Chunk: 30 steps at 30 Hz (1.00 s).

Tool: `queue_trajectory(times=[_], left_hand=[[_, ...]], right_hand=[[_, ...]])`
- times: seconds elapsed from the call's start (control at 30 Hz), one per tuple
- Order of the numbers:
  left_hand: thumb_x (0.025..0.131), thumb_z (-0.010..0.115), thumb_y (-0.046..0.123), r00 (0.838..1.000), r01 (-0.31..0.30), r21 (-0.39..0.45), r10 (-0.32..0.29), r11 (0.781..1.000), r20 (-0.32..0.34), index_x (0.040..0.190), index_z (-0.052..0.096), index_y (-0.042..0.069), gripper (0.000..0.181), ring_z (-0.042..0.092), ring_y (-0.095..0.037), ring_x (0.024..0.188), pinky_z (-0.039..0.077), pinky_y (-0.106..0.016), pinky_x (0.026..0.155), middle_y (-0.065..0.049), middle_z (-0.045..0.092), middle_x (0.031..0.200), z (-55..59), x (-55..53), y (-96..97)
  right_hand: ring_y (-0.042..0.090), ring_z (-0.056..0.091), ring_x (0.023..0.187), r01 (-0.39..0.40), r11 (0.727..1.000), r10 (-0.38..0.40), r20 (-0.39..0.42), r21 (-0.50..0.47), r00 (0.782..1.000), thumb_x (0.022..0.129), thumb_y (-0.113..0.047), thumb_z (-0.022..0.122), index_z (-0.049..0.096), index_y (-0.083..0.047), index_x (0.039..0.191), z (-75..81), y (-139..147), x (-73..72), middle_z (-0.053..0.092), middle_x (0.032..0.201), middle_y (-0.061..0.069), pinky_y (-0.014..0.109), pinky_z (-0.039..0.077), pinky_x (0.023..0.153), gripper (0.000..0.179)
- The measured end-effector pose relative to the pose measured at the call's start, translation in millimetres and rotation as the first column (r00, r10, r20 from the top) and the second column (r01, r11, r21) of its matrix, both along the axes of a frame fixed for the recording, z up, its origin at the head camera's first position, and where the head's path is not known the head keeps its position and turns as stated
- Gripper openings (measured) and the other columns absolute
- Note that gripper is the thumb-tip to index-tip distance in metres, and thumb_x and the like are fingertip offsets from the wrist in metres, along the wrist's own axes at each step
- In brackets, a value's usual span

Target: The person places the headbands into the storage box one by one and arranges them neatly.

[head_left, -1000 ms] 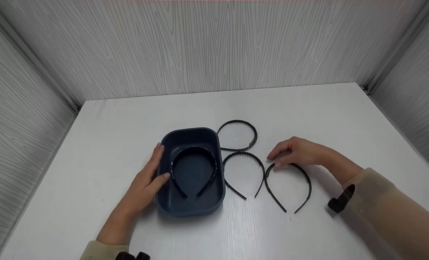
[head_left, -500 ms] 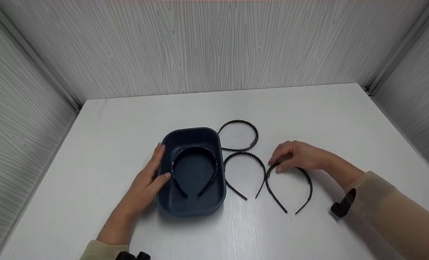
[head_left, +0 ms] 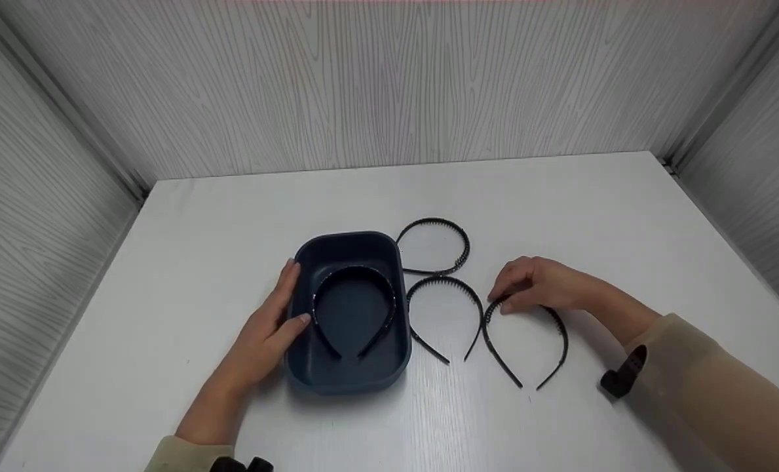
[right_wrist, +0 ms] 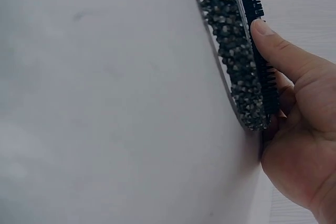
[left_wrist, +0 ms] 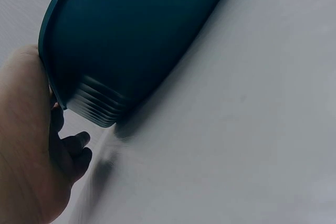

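Note:
My left hand point(head_left: 261, 331) holds the left side of a deep blue rectangular bin point(head_left: 346, 381), thumb over the rim and fingers along the outside wall. Inside the bin lies a dark headband point(head_left: 377, 335). To the right, my right hand point(head_left: 546, 282) pinches the top of a black toothed headband point(head_left: 507, 368) lying on the table. The right wrist view shows that headband's outer face covered in glittering dark beads point(right_wrist: 228, 35), with the thumb point(right_wrist: 270, 40) against its toothed inner side. The right fingertips are partly hidden behind the headband.
Two more black toothed headbands lie between the bin and my right hand: a nearer headband point(head_left: 430, 348) touching the held one, and a farther headband point(head_left: 466, 252) by the bin's back right corner. Pale wood-grain panels point(head_left: 389, 85) enclose the white table point(head_left: 166, 314).
My right hand has lowered slightly and its thumb and fingers have closed on the top of the rightmost headband. The left hand and the bin stay where they were.

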<state>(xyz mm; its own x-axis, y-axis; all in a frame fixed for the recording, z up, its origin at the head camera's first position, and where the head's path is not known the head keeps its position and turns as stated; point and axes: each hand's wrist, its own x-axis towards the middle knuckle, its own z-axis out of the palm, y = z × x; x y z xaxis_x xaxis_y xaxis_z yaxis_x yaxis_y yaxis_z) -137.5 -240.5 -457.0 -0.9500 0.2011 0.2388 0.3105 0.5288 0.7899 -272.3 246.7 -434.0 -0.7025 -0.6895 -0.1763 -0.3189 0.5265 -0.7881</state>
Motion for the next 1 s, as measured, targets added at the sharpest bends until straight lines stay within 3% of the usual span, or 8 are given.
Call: queue_trajectory(times=[0.67,1.0], left_hand=[[0.109,0.056,0.024,1.0,0.01,0.005,-0.01,1.0,-0.001,0.172,0.016,0.023,0.075,0.009,-0.014,0.162,0.007,-0.021,0.125,0.005,0.01,0.177,-0.8,-0.6,-0.9],[0.109,0.058,0.024,1.0,-0.011,0.003,0.011,1.0,0.017,0.172,0.018,0.024,0.075,0.01,-0.013,0.162,0.008,-0.021,0.125,-0.002,0.012,0.178,0.1,-0.2,0.8]], right_hand=[[0.024,0.054,0.121,0.017,1.0,-0.016,-0.023,0.017,1.0,0.088,-0.024,0.089,0.086,-0.028,0.108,-1.5,-1.3,0.3,0.073,0.118,-0.004,0.04,0.039,0.105,0.021],[0.024,0.055,0.119,0.0,1.0,-0.001,-0.036,-0.001,0.999,0.089,-0.023,0.088,0.086,-0.027,0.107,-1.9,-1.6,0.2,0.074,0.115,-0.003,0.036,0.04,0.104,0.019]])
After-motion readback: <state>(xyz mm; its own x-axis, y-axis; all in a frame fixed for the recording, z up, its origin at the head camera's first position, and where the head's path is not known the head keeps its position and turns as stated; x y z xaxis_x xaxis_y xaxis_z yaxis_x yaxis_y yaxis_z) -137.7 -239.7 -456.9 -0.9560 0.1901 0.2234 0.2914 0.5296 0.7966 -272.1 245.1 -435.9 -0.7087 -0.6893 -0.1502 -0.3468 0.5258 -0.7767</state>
